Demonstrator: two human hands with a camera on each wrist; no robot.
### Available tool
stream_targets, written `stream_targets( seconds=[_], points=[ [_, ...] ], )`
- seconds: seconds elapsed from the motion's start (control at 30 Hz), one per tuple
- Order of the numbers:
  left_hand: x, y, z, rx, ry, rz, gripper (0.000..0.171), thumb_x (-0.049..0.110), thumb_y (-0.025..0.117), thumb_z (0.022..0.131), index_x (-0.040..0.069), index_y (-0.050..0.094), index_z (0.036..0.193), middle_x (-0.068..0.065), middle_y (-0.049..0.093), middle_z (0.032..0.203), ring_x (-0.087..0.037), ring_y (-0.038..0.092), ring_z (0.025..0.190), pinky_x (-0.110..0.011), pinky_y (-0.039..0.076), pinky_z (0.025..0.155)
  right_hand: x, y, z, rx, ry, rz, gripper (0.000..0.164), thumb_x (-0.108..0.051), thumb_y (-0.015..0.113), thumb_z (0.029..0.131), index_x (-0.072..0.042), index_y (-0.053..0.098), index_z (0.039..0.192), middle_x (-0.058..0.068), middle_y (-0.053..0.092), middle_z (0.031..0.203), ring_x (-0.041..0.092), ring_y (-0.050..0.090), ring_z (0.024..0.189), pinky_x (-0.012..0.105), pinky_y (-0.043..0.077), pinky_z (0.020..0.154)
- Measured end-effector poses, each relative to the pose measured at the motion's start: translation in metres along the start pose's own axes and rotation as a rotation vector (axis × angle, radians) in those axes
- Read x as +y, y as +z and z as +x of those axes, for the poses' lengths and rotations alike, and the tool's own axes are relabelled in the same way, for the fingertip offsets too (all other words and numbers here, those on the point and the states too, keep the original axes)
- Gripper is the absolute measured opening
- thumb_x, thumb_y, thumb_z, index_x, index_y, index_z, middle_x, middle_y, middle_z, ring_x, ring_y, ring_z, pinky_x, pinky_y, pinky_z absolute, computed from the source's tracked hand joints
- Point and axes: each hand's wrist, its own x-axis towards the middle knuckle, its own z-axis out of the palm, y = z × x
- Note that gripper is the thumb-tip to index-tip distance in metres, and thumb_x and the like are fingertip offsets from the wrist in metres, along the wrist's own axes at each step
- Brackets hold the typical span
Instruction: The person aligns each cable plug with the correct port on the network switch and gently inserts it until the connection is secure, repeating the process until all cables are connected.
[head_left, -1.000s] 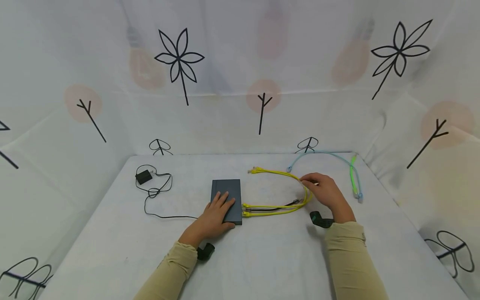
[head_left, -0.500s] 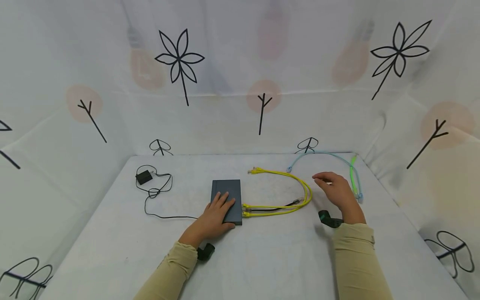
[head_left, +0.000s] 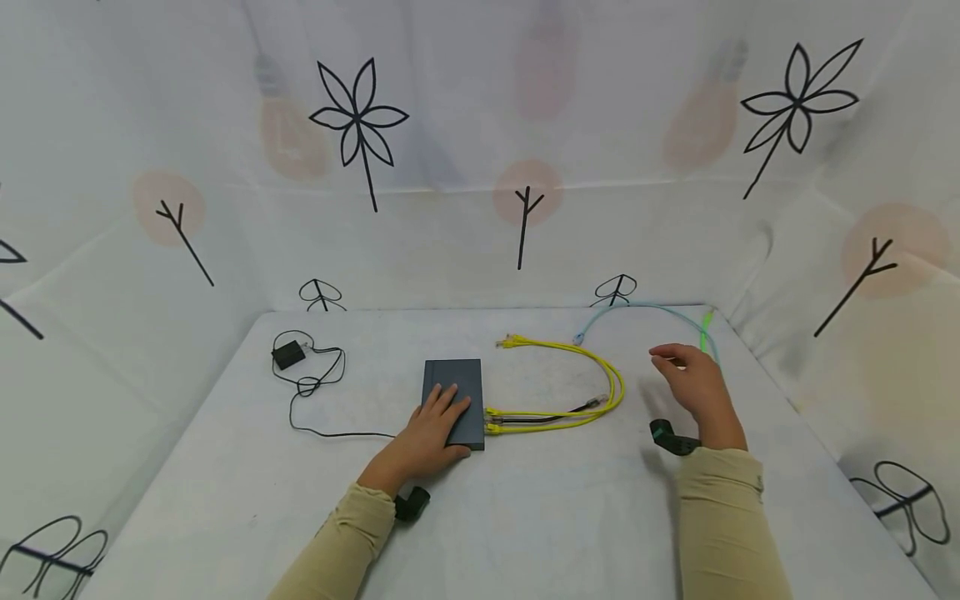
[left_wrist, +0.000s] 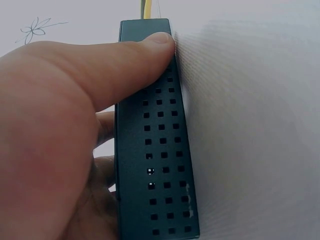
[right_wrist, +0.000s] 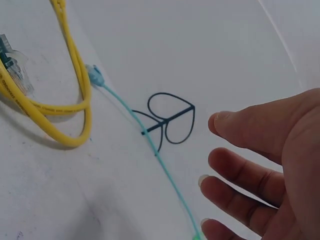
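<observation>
My left hand (head_left: 426, 432) rests on a dark grey network switch (head_left: 459, 373), fingers spread over its top. In the left wrist view its thumb lies across the perforated side of the switch (left_wrist: 162, 127). Two yellow network cables (head_left: 621, 383) are plugged into the right side of the switch and curve back to loose ends behind. A short black cable (head_left: 558, 417) runs between them, its far plug lying inside the bend. My right hand (head_left: 696, 387) is raised right of the cables, holding nothing. In the right wrist view the right hand (right_wrist: 260, 192) has thumb and fingers apart, near a light blue cable (right_wrist: 172, 182).
The light blue cable (head_left: 652, 305) arcs along the table's back right, beside a bright green strip (head_left: 707, 323) partly hidden by my right hand. On the left lies a black power adapter (head_left: 288, 355) with a looped cord (head_left: 330, 434) leading toward the switch. Patterned cloth walls surround the table.
My right hand has let go of the yellow cable and moved to the right, away from it, now covering part of the green strip. The left hand has stayed on the switch.
</observation>
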Motion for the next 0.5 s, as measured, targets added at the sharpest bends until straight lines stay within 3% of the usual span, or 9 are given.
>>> stream_targets(
  seconds=[0.5],
  points=[
    [0.001,0.0,0.0,0.001,-0.009,0.003,0.078,0.046,0.064,0.091,0.019,0.027,0.155,-0.009,0.012,0.164,-0.036,0.003,0.151,-0.062,0.023,0.114,0.013,-0.008,-0.002,0.052,0.146,-0.008,0.049,-0.04,0.041,0.102,-0.005,0.056,0.133,0.024,0.054,0.134,0.042,0.051,0.118,0.053,0.046,0.084]
  ],
)
